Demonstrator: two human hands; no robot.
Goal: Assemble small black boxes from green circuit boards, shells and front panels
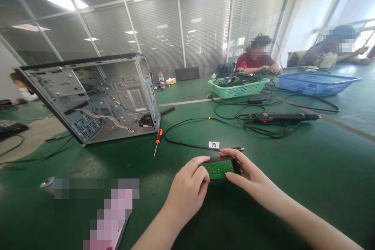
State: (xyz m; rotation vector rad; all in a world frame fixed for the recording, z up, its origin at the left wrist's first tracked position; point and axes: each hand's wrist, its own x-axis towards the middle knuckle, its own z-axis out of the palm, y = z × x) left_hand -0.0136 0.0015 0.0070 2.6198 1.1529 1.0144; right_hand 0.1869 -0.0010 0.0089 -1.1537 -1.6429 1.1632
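Note:
Between my two hands is a small dark case with a green circuit board (217,169) showing on its near face. My left hand (190,181) grips its left end, fingers curled, thumb and forefinger at the board's edge. Around the right end, my right hand (244,170) is closed with the forefinger along the top and the thumb low on the board. Just behind the hands lie a white label marked 28 (214,145) and a black cable (187,145) with a plug at its end. An orange-handled screwdriver (158,137) rests on the table to the left.
An open computer case (125,82) stands at the left on the green table (293,187). A black electric screwdriver (284,117) lies at the right among cables. Behind are a green basket (234,90) of cables, a blue basket (315,86), a bottle (161,79) and two seated people.

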